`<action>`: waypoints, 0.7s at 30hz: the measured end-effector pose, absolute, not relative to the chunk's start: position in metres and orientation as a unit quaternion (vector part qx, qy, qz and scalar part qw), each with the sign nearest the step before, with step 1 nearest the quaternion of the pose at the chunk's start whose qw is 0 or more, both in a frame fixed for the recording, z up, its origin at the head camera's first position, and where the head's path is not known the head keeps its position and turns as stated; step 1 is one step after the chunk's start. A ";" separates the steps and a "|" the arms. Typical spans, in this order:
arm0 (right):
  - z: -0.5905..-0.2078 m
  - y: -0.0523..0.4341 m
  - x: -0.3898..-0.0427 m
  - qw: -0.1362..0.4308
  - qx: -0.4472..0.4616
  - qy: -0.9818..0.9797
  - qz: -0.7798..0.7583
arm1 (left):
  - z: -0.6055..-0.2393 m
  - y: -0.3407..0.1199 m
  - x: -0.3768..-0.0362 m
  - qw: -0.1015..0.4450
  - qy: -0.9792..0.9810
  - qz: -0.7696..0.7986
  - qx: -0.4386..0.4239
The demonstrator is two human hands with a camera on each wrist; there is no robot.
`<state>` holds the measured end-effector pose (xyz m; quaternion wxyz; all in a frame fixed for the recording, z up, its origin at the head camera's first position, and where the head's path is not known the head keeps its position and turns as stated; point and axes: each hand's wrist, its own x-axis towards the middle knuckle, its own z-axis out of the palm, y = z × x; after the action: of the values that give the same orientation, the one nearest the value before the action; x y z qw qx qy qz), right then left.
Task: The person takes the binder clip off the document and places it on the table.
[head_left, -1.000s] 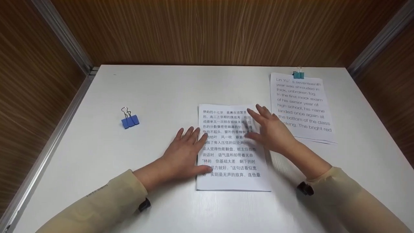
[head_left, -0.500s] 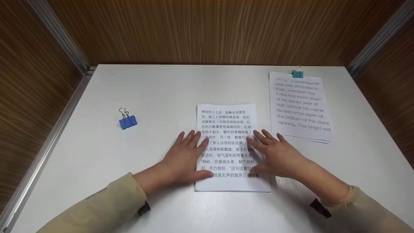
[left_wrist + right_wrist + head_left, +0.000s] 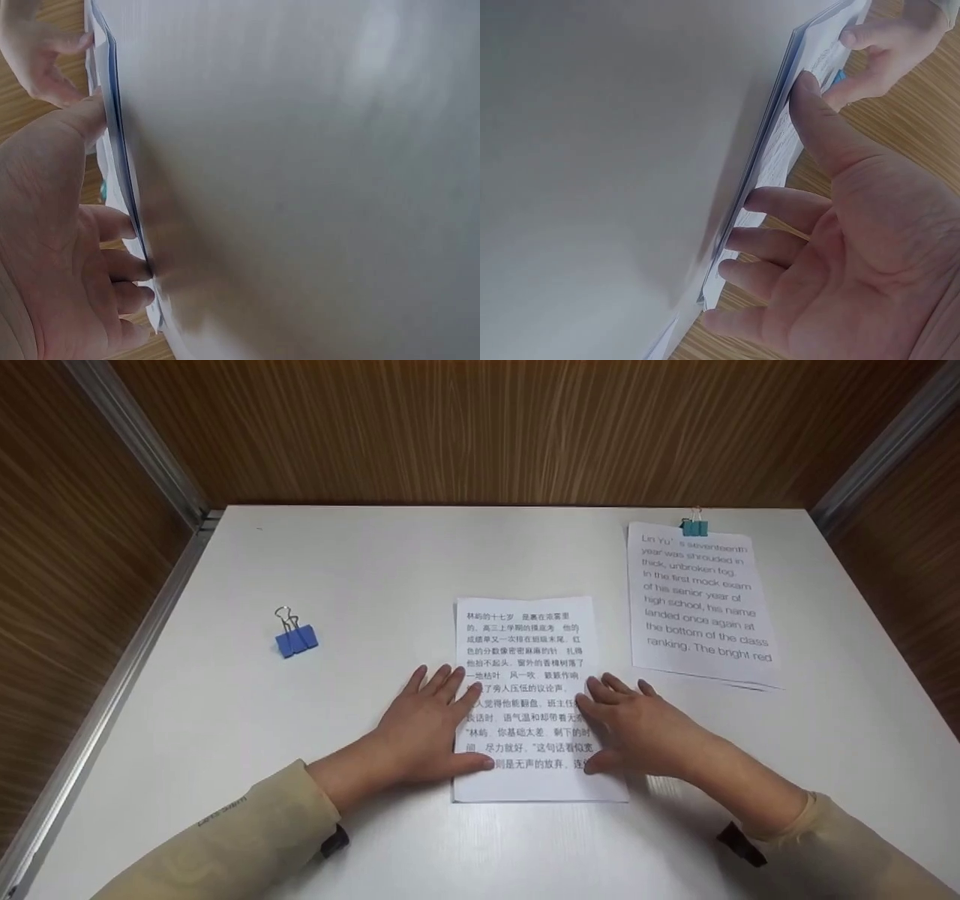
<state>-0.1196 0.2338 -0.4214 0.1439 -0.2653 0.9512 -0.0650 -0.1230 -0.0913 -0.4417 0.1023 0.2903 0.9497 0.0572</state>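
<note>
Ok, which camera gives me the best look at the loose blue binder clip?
The head view: the blue binder clip lies whole on the white table, well left of the left hand. Neither wrist view shows it; they show only hands and paper edges.

Left hand (image 3: 427, 727) and right hand (image 3: 637, 727) cover text at sheet (image 3: 529, 697) edges; forearms cut off.

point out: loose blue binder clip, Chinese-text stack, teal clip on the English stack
blue binder clip (image 3: 297, 640): head view, on its blue body.
Chinese-text stack (image 3: 525, 641): head view, top sheet's printed area.
teal clip (image 3: 694, 528): head view, on its teal body.
</note>
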 end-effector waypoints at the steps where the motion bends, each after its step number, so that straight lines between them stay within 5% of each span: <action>1: -0.421 0.233 -0.120 0.144 -0.266 0.951 -0.065 | -0.442 -0.092 -0.123 0.103 0.950 0.056 0.289; 21: -0.430 0.215 -0.142 0.149 -0.281 0.937 -0.145 | -0.436 -0.118 -0.136 0.094 0.955 0.034 0.281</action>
<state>-0.1417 0.2153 -0.4300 0.1487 -0.2811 0.9369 -0.1454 -0.1361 -0.1184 -0.4360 0.0938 0.2806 0.9546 0.0339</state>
